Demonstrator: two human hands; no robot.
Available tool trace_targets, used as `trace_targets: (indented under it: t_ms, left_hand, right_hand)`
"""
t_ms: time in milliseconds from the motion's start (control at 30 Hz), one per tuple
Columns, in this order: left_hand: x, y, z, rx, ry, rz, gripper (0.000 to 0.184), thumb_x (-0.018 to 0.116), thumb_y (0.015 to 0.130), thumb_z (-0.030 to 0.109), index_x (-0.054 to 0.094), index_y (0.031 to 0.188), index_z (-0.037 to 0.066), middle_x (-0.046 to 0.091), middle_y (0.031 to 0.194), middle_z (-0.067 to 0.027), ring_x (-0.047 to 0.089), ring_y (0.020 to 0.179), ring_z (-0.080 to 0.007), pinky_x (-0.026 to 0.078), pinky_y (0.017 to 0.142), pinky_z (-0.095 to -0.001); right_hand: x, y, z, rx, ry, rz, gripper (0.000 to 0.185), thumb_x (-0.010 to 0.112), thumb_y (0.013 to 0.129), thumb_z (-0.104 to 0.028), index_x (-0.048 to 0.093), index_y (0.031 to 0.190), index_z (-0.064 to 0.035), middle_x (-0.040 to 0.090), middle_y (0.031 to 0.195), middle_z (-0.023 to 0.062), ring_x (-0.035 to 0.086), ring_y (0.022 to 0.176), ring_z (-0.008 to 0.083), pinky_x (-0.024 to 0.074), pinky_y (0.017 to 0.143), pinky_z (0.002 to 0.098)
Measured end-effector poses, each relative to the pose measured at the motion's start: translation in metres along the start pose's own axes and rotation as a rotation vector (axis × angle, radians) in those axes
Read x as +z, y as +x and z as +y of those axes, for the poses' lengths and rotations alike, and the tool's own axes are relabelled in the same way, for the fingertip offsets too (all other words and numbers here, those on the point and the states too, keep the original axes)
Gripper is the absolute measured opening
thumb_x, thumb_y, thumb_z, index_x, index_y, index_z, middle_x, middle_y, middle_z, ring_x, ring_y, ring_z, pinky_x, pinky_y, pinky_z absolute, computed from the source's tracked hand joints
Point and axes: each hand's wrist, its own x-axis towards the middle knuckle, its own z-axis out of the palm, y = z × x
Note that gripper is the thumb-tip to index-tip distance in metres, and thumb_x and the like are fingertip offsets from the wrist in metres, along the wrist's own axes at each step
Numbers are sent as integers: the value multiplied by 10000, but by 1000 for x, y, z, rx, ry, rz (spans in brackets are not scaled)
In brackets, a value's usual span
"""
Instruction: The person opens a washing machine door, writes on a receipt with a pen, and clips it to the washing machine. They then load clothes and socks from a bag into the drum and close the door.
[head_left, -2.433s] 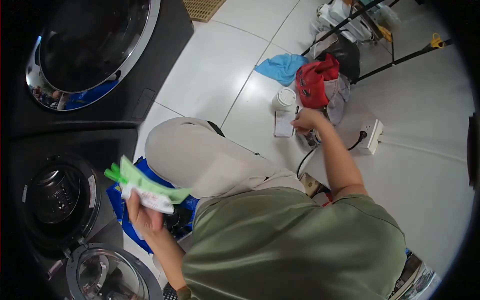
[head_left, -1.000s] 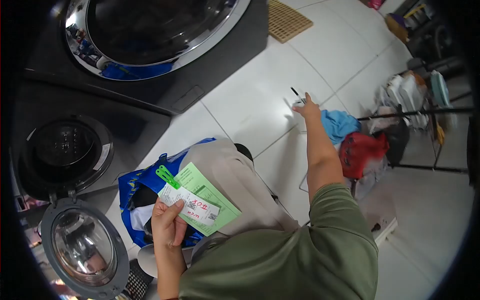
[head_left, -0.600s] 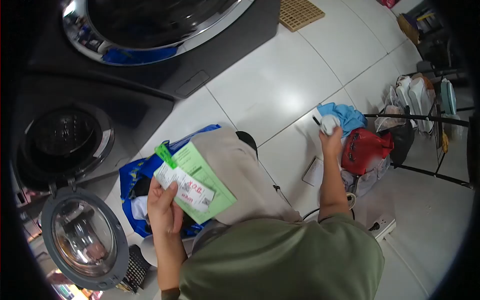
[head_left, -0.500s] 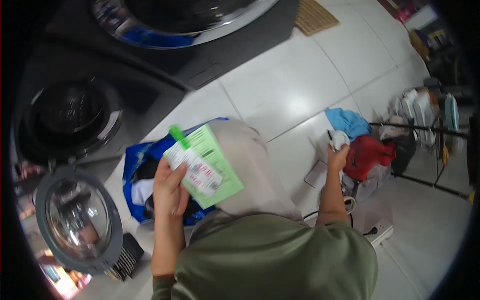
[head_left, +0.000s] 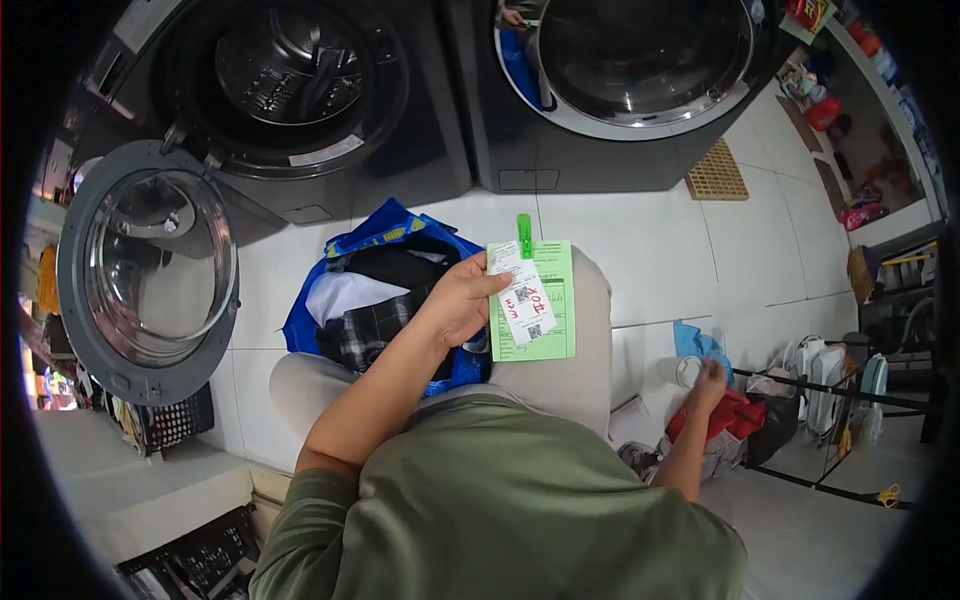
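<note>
The green slip [head_left: 560, 310] and the white receipt [head_left: 523, 305], joined at the top by a green clip [head_left: 525, 235], are just right of the blue bag [head_left: 310, 290], pinched between the thumb and fingers of the left hand [head_left: 465, 298]. Dark and white clothes [head_left: 355, 295] fill the bag. Well to its right, the right hand [head_left: 711, 378] is beside a white cup [head_left: 680, 370], near a blue cloth [head_left: 695, 340]; whether it grips anything, I cannot tell. Beyond the bag stands an open washing machine [head_left: 420, 140].
</note>
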Motion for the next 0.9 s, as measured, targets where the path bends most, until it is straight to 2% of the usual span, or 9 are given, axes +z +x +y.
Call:
trace_targets:
  t_ms: [33,100,167,233,300,367,433,633,900]
  left_hand:
    - [-4,0,0,-10,-21,-11,311,523,933,-37,509,1244,-42,644,1174,-167,662,1064,-249,515,978,-395]
    - [-12,1,-1,-43,-40,-48,317,530,932,-29,510,1247,-45,642,1183,-172,657,1076,-252,514,982,-393]
    - [-12,3,-3,-61,-55,-96,327,544,928,-22,513,1253,-46,647,1182,-172,658,1078,-245,514,982,-387]
    - [-10,5,-4,-70,-25,-95,319,527,933,-25,507,1250,-53,637,1188,-176,656,1077,-257,513,981,-399]
    - [-8,4,-6,-66,-3,-92,318,520,935,-26,503,1251,-56,633,1188,-178,654,1075,-263,512,980,-406]
    - [-6,5,-7,-57,15,-98,324,522,934,-25,501,1255,-55,635,1182,-177,654,1074,-264,511,980,-409]
    - [-5,3,-7,-49,16,-102,327,524,932,-24,501,1257,-53,637,1174,-175,654,1074,-264,510,981,-411]
    - [-8,2,-5,-74,-34,-99,331,518,926,-24,513,1256,-47,636,1185,-166,649,1091,-263,504,993,-415]
    - [-10,12,-9,-102,-132,-171,325,499,934,-23,504,1257,-60,632,1188,-176,643,1105,-273,499,1005,-418]
  right_hand:
    - [4,24,17,-50,383,5,568,612,930,-459,509,1314,-53,545,1278,176,636,1033,358,501,877,457]
    - [3,-43,-147,84,1219,-14,626,464,999,-513,551,1263,48,602,1045,96,609,844,221,486,815,343]
    - [4,-90,-259,29,1307,-117,719,429,979,-580,545,1284,61,530,772,22,481,689,129,425,745,236]
    - [23,-85,-281,-225,1182,-488,623,439,1012,-503,536,1315,33,416,637,-31,354,597,87,370,633,185]
    - [38,-115,-327,-454,809,-637,437,526,1005,-351,566,1239,16,466,681,-19,386,597,60,354,569,196]
    - [60,-165,-374,-594,725,-589,193,631,938,-144,605,1065,-1,546,709,-4,455,589,45,366,535,193]
    - [90,-179,-383,-551,789,-764,139,706,862,-40,594,939,-16,624,770,32,538,636,51,409,546,197]
    - [119,-194,-389,-495,723,-787,113,691,899,-103,628,883,-11,649,710,53,529,578,58,429,547,195]
    - [117,-195,-395,-524,487,-631,275,748,866,-191,612,694,-24,607,618,28,513,538,63,405,507,217]
